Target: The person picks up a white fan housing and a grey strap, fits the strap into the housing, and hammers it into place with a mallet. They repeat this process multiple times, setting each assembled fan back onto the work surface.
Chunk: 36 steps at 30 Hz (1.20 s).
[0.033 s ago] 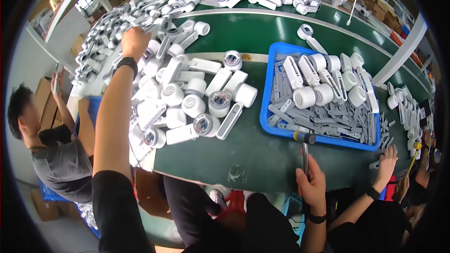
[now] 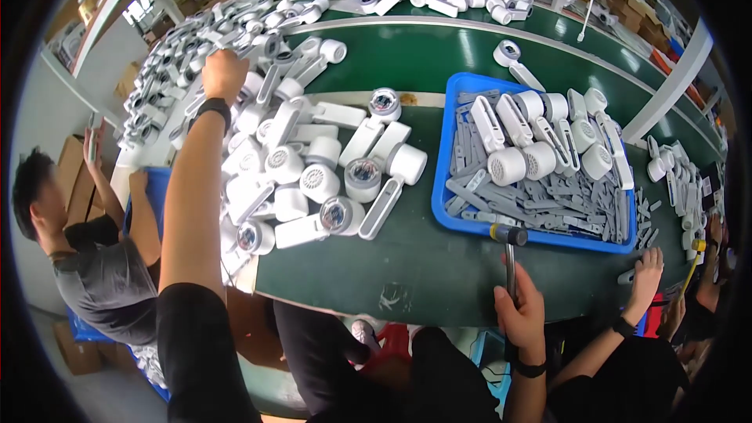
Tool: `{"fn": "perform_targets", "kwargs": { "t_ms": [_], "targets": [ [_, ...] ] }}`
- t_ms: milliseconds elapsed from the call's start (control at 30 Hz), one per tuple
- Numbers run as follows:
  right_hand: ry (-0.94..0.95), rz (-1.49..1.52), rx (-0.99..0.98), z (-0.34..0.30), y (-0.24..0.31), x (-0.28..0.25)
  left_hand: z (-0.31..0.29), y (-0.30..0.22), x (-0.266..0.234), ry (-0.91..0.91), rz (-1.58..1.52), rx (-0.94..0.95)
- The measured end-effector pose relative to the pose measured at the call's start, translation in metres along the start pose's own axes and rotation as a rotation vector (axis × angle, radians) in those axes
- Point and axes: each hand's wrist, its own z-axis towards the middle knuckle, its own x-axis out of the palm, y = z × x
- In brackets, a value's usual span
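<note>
My left hand [image 2: 225,76] reaches forward into the pile on the left, its fingers curled. What is in them is hidden behind the back of the hand. Around and before it lie many white handheld devices [image 2: 319,182] with round heads and flat handles; some heads show vent holes, others a clear shiny end. Near the table's front edge my right hand [image 2: 521,305] is closed round the handle of a mallet [image 2: 509,234], held upright with its grey and yellow head at the top. That head is just in front of the blue tray [image 2: 501,233].
Grey slim plastic strips [image 2: 548,211] and several white devices fill the tray. A single device [image 2: 518,65] lies behind it on the green table [image 2: 439,282]. On the right, a co-worker's hand [image 2: 648,270] rests on the table. Another person sits at the left. A slanted white post [image 2: 672,82] rises at the right.
</note>
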Motion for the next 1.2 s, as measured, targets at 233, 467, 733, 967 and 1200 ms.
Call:
{"fn": "perform_targets", "kwargs": {
  "t_ms": [233,467,733,967,1200],
  "targets": [
    [-0.008,0.017,0.039,0.0,0.014,-0.006,0.013,-0.026,0.045,0.016,0.082,-0.035],
    [0.005,0.047,0.051,0.002,0.028,-0.004,-0.08,-0.13,-0.022,0.072,-0.352,0.538],
    [-0.153,0.181,0.024,-0.005,0.023,-0.017,-0.201,-0.302,-0.037,0.273,-0.572,1.218],
    [-0.187,0.022,-0.087,0.008,-0.001,-0.016,-0.177,-0.335,-0.021,0.131,-0.322,1.491],
    [-0.22,0.29,-0.082,-0.003,-0.006,-0.032,-0.236,-0.271,-0.156,0.275,-0.789,0.671]
  ]
}}
